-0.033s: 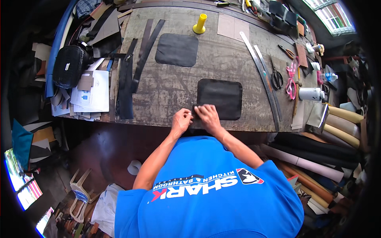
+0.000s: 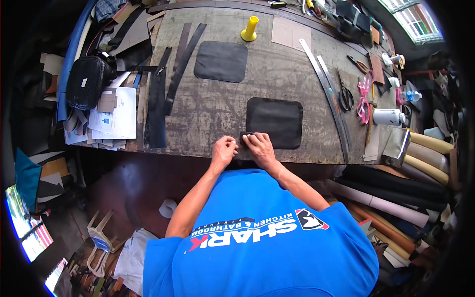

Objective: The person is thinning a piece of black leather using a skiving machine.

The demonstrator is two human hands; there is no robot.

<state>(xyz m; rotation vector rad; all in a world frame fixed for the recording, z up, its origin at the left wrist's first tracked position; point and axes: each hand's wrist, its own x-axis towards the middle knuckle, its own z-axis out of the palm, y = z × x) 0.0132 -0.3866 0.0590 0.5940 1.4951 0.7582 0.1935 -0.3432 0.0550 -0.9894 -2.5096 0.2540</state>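
My left hand (image 2: 225,150) is closed near the front edge of the table (image 2: 198,133), its thumb and fingers pinched together; what they hold, if anything, is too small to make out. Just beside it, my right hand (image 2: 261,150) has bent fingers pressed together at the near left corner of a black rounded panel (image 2: 275,121), which looks like leather. A small dark bit shows at those fingertips, but its kind is unclear. A second black panel (image 2: 221,61) lies farther off to the left. Long dark strips (image 2: 185,69) and a strip with a zipper pull (image 2: 158,99) lie left of that.
Toward the back stands a yellow flared tube (image 2: 250,29) near a beige sheet (image 2: 291,32). On the right are metal rulers (image 2: 321,81), black-handled scissors (image 2: 345,99), pliers (image 2: 358,64) and a white bottle (image 2: 388,117). Papers (image 2: 116,119) and a black textured bag (image 2: 85,83) crowd the left side.
My left hand has shifted very slightly left, widening the gap between the hands. My right fingers have drawn together a little. The panels and tools have stayed put.
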